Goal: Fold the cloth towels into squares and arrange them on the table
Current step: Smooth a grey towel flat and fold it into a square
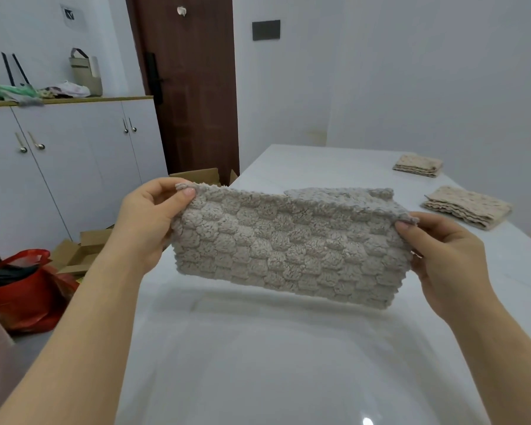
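Note:
A fluffy grey-beige towel [288, 246], folded in half into a long rectangle, hangs in the air above the white table [273, 363]. My left hand [151, 219] pinches its top left corner. My right hand [448, 259] pinches the top right corner. The towel's upper layers are slightly offset at the right end. Two stacks of folded beige towels lie on the table's right side: a nearer stack [468, 207] and a farther stack [417, 165].
White cabinets [59, 167] with bags on top stand at the left, beside a dark brown door [190, 87]. A red bag [25, 289] and open cardboard boxes [83, 250] lie on the floor left of the table.

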### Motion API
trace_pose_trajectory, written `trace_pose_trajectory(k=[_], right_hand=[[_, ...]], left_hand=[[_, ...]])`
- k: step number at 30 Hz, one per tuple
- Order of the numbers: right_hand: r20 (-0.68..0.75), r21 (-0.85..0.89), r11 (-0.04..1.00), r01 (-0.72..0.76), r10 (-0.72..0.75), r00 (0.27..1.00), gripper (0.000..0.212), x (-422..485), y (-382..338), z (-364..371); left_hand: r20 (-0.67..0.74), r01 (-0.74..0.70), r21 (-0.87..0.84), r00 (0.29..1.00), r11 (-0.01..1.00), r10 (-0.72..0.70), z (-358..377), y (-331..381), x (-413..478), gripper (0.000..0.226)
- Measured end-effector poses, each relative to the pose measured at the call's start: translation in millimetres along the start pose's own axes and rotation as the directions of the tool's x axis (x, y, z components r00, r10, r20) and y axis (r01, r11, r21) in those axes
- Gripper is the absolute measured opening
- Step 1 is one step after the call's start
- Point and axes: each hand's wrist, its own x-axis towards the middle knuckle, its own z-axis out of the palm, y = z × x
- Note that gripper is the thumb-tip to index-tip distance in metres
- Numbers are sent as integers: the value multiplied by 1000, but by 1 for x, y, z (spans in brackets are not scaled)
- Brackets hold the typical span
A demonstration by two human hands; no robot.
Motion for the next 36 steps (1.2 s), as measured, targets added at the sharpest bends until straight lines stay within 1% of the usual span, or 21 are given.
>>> trace_pose_trajectory(k=[3, 6, 8, 10, 11, 13, 15, 16, 19, 21, 23, 24, 25, 26, 27, 28, 29, 30, 32, 34, 36], right_hand=[[-3, 31, 998, -49, 49, 999, 21, 1, -7, -1], [25, -5, 989, -145, 145, 989, 19, 2, -15, -5], [22, -110, 961, -254, 258, 966, 16, 4, -12, -10], [-15, -251, 898, -361, 369, 929, 11, 5, 0, -16], [-38, -326, 862, -388, 398, 917, 8, 4, 8, -19], [-76, -469, 799, -375, 387, 919, 7, 3, 24, -22], [-83, -577, 754, -315, 330, 940, 15, 4, 35, -25], [-75, -615, 734, -289, 310, 948, 18, 5, 36, -26], [-7, -671, 702, -238, 315, 949, 31, 3, 35, -21], [-3, -680, 711, -179, 241, 971, 37, 1, 34, -16], [-27, -675, 725, -136, 160, 987, 40, -1, 34, -13], [-29, -687, 717, -119, 138, 990, 43, -1, 35, -13], [-17, -715, 692, -100, 126, 992, 46, -2, 36, -13], [1, -750, 657, -83, 127, 992, 50, -3, 37, -13], [17, -780, 621, -73, 138, 990, 53, -4, 38, -12], [26, -806, 588, -71, 155, 988, 56, -4, 37, -11], [28, -828, 556, -74, 172, 985, 59, -4, 36, -10], [26, -848, 523, -81, 193, 981, 62, -4, 35, -9], [14, -880, 463, -108, 253, 967, 68, -2, 32, -8], [16, -899, 419, -123, 314, 949, 72, -2, 27, -8], [42, -913, 390, -115, 373, 927, 75, -3, 23, -8]], left_hand=[[24, 17, -3, 1000, 1000, -17, 2, 8, -3, 20], [81, 50, 98, 995, 994, -58, -1, 11, -5, 13], [133, 130, 221, 978, 967, -162, -2, 5, -4, 10], [151, 223, 376, 943, 899, -297, 0, -12, -3, 7], [149, 255, 444, 924, 859, -351, 2, -23, -4, 8], [146, 255, 544, 909, 799, -390, 6, -45, -5, 14], [169, 204, 600, 913, 774, -372, 7, -57, -7, 21], [184, 175, 599, 919, 781, -348, 8, -59, -7, 24], [206, 59, 535, 959, 843, -197, 11, -56, -7, 26], [185, -9, 547, 977, 837, -110, 12, -58, -6, 25], [180, -65, 655, 981, 752, -72, 12, -65, -6, 24], [189, -100, 752, 980, 652, -67, 12, -68, -7, 23], [203, -151, 849, 978, 507, -49, 15, -69, -7, 27], [226, -212, 907, 974, 364, 4, 19, -69, -9, 36], [262, -276, 921, 961, 274, 87, 27, -67, -13, 44], [318, -347, 907, 936, 239, 151, 38, -62, -19, 48], [399, -425, 876, 904, 229, 154, 51, -57, -26, 50], [483, -488, 839, 872, 239, 86, 64, -54, -34, 52], [575, -530, 808, 804, 257, -153, 83, -60, -50, 56], [563, -524, 826, 754, 206, -338, 86, -75, -59, 59], [539, -530, 836, 750, 140, -384, 84, -85, -62, 60]])
